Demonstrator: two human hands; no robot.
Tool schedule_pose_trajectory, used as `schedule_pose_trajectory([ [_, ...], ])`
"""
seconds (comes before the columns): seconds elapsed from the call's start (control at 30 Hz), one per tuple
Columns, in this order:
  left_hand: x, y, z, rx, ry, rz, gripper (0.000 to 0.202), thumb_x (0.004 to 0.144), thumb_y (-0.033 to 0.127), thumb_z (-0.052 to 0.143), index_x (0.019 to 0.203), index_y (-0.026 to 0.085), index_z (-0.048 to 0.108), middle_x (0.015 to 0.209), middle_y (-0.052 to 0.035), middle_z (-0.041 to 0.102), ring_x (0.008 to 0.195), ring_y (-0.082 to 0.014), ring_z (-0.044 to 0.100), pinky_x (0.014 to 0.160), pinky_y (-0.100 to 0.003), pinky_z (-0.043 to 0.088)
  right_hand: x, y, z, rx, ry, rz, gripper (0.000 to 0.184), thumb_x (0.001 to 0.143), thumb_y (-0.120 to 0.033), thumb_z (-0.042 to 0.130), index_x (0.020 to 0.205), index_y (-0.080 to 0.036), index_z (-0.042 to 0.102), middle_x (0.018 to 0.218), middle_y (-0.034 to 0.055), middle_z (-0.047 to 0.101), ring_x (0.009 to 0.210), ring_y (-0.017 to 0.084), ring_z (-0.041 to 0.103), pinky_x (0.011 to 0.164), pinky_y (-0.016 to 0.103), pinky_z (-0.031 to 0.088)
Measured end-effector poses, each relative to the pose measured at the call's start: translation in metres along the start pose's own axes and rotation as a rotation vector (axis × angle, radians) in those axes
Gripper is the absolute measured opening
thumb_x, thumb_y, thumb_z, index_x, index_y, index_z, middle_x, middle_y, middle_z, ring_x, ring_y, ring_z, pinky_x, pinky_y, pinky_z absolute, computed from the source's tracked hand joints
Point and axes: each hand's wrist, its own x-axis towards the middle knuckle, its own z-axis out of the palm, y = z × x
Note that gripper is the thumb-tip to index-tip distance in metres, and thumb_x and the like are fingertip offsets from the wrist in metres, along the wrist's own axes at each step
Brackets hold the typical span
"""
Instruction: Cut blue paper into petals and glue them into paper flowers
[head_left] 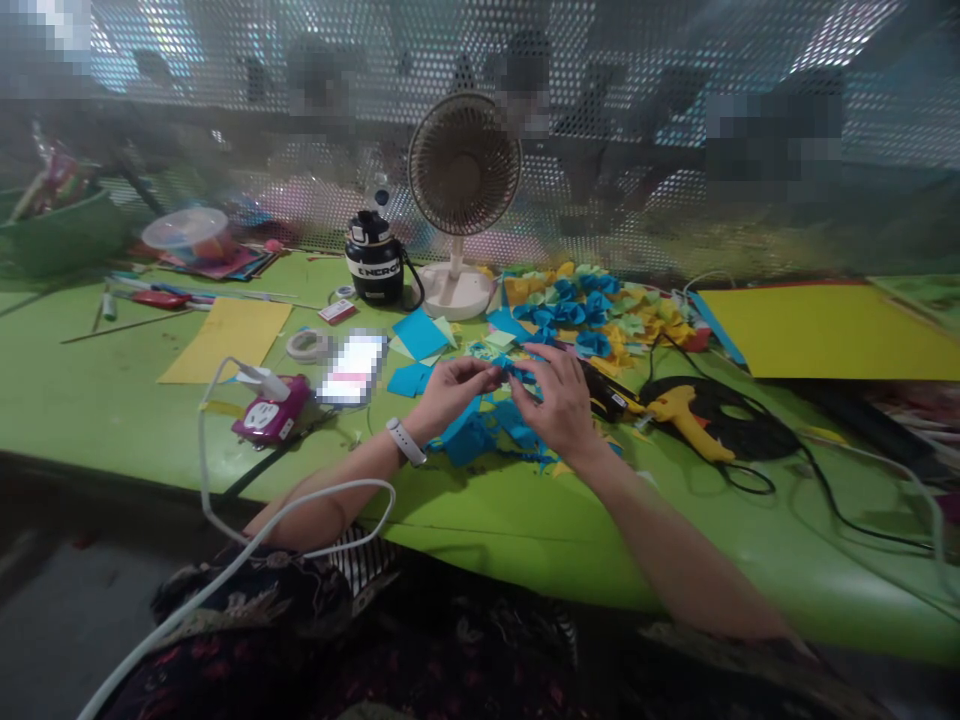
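Observation:
Between my two hands is a small blue paper flower point(504, 366), partly covered by fingers. My left hand point(461, 390), with a white watch on its wrist, pinches the flower's left side. On the other side, my right hand point(555, 395) has its thumb and fingers closed about the flower. Blue paper pieces point(469, 435) lie on the table beneath my hands. Just beyond them spreads a heap of folded paper flowers point(577, 305) in blue, yellow and pale green. Square blue sheets point(420, 335) rest left of the heap.
A yellow glue gun point(690, 415) with a black cord lies at right. Behind stand a fan point(465, 170) and a black jar point(375, 260). At left are a phone point(352, 368), a tape roll point(306, 345) and a purple power socket point(271, 412) with a white cable.

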Motion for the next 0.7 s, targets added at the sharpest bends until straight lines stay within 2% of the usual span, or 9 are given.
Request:
schedule_pose_trajectory([
  [0.3, -0.0026, -0.0002, -0.0006, -0.004, -0.025, 0.018, 0.040, 0.062, 0.046, 0.088, 0.079, 0.012, 0.074, 0.076, -0.0037, 0.072, 0.073, -0.0117, 0.066, 0.082, -0.029, 0.055, -0.0008, 0.0026, 0.0018, 0.015, 0.002, -0.026, 0.015, 0.097, -0.028, 0.054, 0.103, -0.022, 0.066, 0.119, 0.0130, 0.068, 0.110, 0.026, 0.063, 0.099, 0.045, 0.048],
  [0.47, -0.0016, -0.0022, -0.0005, -0.010, -0.031, 0.033, 0.041, 0.063, 0.047, 0.088, 0.079, 0.012, 0.073, 0.073, -0.0027, 0.071, 0.071, -0.0118, 0.066, 0.079, -0.029, 0.055, -0.0006, 0.0046, 0.0045, 0.054, 0.056, -0.056, 0.013, 0.098, -0.028, 0.054, 0.097, -0.023, 0.066, 0.114, 0.0107, 0.070, 0.106, 0.025, 0.064, 0.095, 0.044, 0.051],
  [0.6, 0.0002, -0.0043, -0.0025, -0.015, -0.040, 0.041, 0.038, 0.067, 0.042, 0.086, 0.086, 0.013, 0.072, 0.082, -0.0040, 0.073, 0.076, -0.0128, 0.068, 0.082, -0.030, 0.055, 0.0022, 0.0036, 0.0018, 0.138, 0.069, -0.003, 0.012, 0.097, -0.029, 0.056, 0.094, -0.024, 0.067, 0.112, 0.0101, 0.070, 0.106, 0.025, 0.065, 0.096, 0.046, 0.051],
  [0.7, 0.0034, -0.0071, -0.0066, 0.022, -0.027, 0.104, 0.039, 0.067, 0.032, 0.087, 0.097, 0.015, 0.069, 0.086, -0.0039, 0.072, 0.082, -0.0144, 0.068, 0.084, -0.032, 0.055, 0.0049, 0.0018, -0.0029, 0.236, 0.063, 0.071, 0.009, 0.094, -0.028, 0.060, 0.090, -0.024, 0.067, 0.109, 0.0105, 0.070, 0.106, 0.026, 0.066, 0.096, 0.046, 0.051],
])
